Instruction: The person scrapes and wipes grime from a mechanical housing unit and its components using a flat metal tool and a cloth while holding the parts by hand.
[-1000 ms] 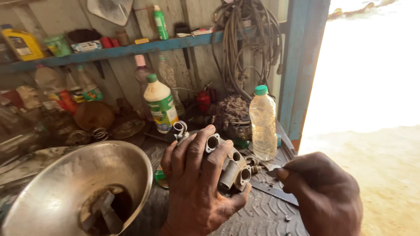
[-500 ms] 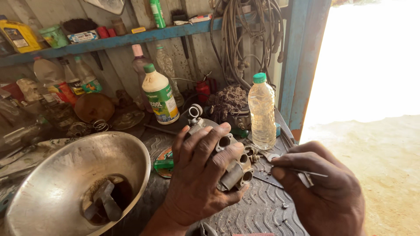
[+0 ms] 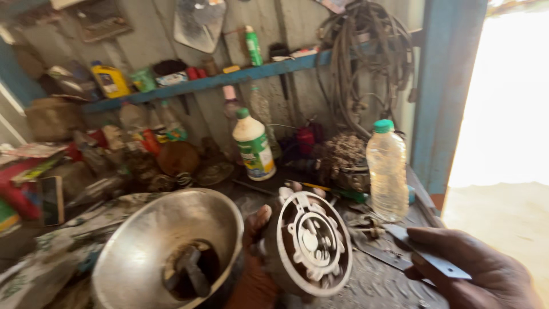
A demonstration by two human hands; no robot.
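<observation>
Mostly hidden, the left hand [image 3: 255,252] sits behind a round metal part [image 3: 307,245] w/ a gear-like face turned toward the camera; only the thumb and a fingertip up top show, clamped on the part's rim. That part is held over the bench [image 3: 372,283], just right of the big steel bowl [image 3: 154,252], touching or nearly touching its rim, can't tell which. Right hand [image 3: 486,274] is cut off by the bottom edge at lower right; fingers closed on a thin flat metal blade [image 3: 429,256], whose far end points toward the bench. How far the blade runs under the palm isn't visible.

Inside the bowl, a dark lump [image 3: 191,269] lies in murky liquid, shape hard to read. Behind, a clear plastic bottle [image 3: 387,171] w/ green cap stands near the blue door frame [image 3: 443,97]; a white bottle [image 3: 253,146] w/ green cap stands further left. Shelf [image 3: 211,83] items and the clutter at left are blurred, approx. unreadable. Cables [image 3: 366,63] hang from the wall.
</observation>
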